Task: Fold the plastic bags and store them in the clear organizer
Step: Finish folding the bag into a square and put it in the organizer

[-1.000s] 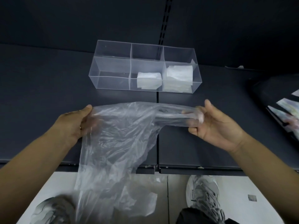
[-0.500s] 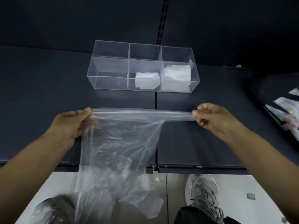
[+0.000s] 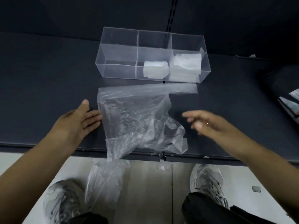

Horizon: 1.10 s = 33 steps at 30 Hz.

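Bag point(image 3: 134, 117) beside left hand point(image 3: 76, 123), right hand point(image 3: 208, 125) seemingly apart

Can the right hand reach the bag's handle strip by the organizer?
Probably yes: the right hand is open beside the plastic bag, with only bare dark surface between it and the handle strip before the organizer.

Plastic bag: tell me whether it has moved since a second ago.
Yes. The plastic bag, held up before, now lies on the dark table, its top edge closer to the clear organizer, its lower end hanging over the near edge.
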Motion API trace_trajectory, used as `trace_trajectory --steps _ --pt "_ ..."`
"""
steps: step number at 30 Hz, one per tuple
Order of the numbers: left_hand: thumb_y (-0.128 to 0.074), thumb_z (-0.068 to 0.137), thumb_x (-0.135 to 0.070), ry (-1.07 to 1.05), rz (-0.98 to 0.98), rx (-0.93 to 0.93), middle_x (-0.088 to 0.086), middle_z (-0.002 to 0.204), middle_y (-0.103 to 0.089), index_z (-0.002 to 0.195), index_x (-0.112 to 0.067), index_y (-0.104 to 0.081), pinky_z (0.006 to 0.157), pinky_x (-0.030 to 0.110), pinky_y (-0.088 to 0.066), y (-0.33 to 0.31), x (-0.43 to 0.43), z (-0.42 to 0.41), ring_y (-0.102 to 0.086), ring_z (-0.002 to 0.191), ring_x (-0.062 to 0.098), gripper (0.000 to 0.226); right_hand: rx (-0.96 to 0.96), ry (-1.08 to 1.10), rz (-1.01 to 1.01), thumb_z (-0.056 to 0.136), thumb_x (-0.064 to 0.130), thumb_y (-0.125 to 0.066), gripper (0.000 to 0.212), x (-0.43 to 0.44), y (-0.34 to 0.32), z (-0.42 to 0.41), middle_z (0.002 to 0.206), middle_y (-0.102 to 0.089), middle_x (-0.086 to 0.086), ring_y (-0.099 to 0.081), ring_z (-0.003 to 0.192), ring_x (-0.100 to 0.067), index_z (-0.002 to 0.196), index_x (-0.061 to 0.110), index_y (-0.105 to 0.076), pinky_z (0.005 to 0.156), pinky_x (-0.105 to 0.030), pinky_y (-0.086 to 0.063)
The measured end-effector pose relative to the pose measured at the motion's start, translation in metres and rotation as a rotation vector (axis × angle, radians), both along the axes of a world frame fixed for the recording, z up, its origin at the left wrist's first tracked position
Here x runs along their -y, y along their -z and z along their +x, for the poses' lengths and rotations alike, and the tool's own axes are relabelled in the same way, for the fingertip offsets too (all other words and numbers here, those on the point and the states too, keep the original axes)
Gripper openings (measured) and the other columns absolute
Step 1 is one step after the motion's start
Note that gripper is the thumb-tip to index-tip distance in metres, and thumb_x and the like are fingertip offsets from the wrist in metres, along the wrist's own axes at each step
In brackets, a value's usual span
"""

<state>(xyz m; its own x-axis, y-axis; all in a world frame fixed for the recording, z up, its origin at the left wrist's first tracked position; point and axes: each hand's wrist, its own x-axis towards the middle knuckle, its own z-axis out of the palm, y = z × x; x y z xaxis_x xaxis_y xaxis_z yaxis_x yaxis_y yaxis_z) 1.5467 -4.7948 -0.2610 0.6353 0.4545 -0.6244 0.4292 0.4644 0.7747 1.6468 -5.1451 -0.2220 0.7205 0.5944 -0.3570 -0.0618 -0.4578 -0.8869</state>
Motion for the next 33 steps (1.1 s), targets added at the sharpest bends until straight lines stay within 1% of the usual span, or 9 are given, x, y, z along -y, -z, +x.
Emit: trace_trajectory --steps 3,6,10,15,19,23,27,31,33 --pt "-0.065 0.070 -0.045 0.060 -0.018 -0.104 0.008 0.093 -0.075 0.114 -0.002 -0.056 0.066 0.026 -0.057 -0.001 0.011 -0.041 -0.072 0.088 0.019 0.062 -0.100 -0.144 -0.063 0.077 0.047 -0.068 0.042 -0.003 -0.003 -0.021 0.111 -0.055 0.003 -0.056 0.092 -0.010 0.118 0.045 -0.060 0.080 -0.019 -0.047" --pt "-0.067 0.068 -0.044 0.166 0.005 -0.209 0.017 0.088 -0.074 0.100 0.000 -0.065 0.057 0.027 -0.058 -0.003 0.029 -0.069 -0.073 0.082 0.027 0.054 -0.140 -0.062 -0.070 0.070 0.052 -0.064 0.049 -0.011 -0.007 -0.030 0.102 -0.057 0.002 -0.056 0.084 -0.005 0.117 0.038 -0.057 0.074 -0.018 -0.047" --pt "-0.069 0.065 -0.050 0.336 -0.004 -0.274 0.016 0.088 -0.074 0.094 -0.002 -0.071 0.060 0.027 -0.059 -0.006 0.049 -0.083 -0.073 0.083 0.028 0.057 -0.229 0.082 0.031 0.077 0.051 -0.064 0.042 -0.020 -0.008 -0.040 0.077 -0.064 0.007 -0.062 0.071 -0.008 0.110 0.024 -0.061 0.064 -0.020 -0.050" --pt "-0.071 0.069 -0.031 0.229 -0.113 -0.185 0.017 0.089 -0.074 0.082 -0.005 -0.075 0.058 0.022 -0.056 -0.008 0.061 -0.074 -0.073 0.081 0.026 0.030 -0.305 0.275 0.115 0.083 0.011 -0.065 0.016 -0.030 0.005 -0.044 0.067 -0.064 -0.002 -0.059 0.059 -0.011 0.098 0.012 -0.063 0.055 -0.019 -0.048" --pt "-0.069 0.074 -0.023 0.099 -0.054 -0.164 0.016 0.082 -0.074 0.075 -0.008 -0.074 0.054 0.020 -0.055 -0.007 0.053 -0.070 -0.073 0.072 0.022 0.015 -0.243 0.362 0.076 0.085 0.002 -0.063 0.017 -0.012 0.012 -0.028 0.064 -0.063 0.001 -0.057 0.057 -0.006 0.099 0.012 -0.062 0.054 -0.016 -0.048" --pt "-0.065 0.085 -0.018 0.108 0.033 -0.163 0.016 0.079 -0.074 0.081 -0.003 -0.072 0.053 0.019 -0.054 -0.001 0.049 -0.074 -0.073 0.069 0.023 0.017 -0.043 0.440 -0.121 0.087 -0.005 -0.061 0.018 0.018 0.019 -0.002 0.062 -0.063 0.002 -0.054 0.051 -0.003 0.091 0.013 -0.060 0.051 -0.012 -0.045" --pt "-0.065 0.086 -0.017 0.174 0.133 -0.148 0.018 0.077 -0.073 0.071 -0.002 -0.073 0.054 0.021 -0.055 0.003 0.051 -0.075 -0.072 0.068 0.026 0.023 0.120 0.284 -0.479 0.087 -0.001 -0.063 0.018 0.036 0.023 0.008 0.069 -0.063 -0.004 -0.057 0.057 -0.013 0.086 0.017 -0.059 0.057 -0.021 -0.044" --pt "-0.068 0.085 -0.026 0.472 0.197 -0.232 0.014 0.072 -0.073 0.070 -0.006 -0.074 0.054 0.023 -0.055 -0.006 0.049 -0.076 -0.072 0.066 0.026 0.025 0.208 0.109 -0.840 0.086 0.013 -0.065 0.014 0.038 0.016 0.006 0.083 -0.066 0.000 -0.060 0.081 -0.020 0.093 0.022 -0.056 0.065 -0.029 -0.040" --pt "-0.070 0.080 -0.045 0.672 0.419 -0.336 0.005 0.063 -0.071 0.066 -0.011 -0.070 0.053 0.026 -0.053 -0.011 0.044 -0.075 -0.070 0.058 0.019 0.037 0.318 0.083 -0.989 0.086 0.021 -0.065 0.025 0.030 0.008 0.006 0.097 -0.062 -0.006 -0.057 0.092 -0.030 0.107 0.016 -0.054 0.076 -0.036 -0.045"
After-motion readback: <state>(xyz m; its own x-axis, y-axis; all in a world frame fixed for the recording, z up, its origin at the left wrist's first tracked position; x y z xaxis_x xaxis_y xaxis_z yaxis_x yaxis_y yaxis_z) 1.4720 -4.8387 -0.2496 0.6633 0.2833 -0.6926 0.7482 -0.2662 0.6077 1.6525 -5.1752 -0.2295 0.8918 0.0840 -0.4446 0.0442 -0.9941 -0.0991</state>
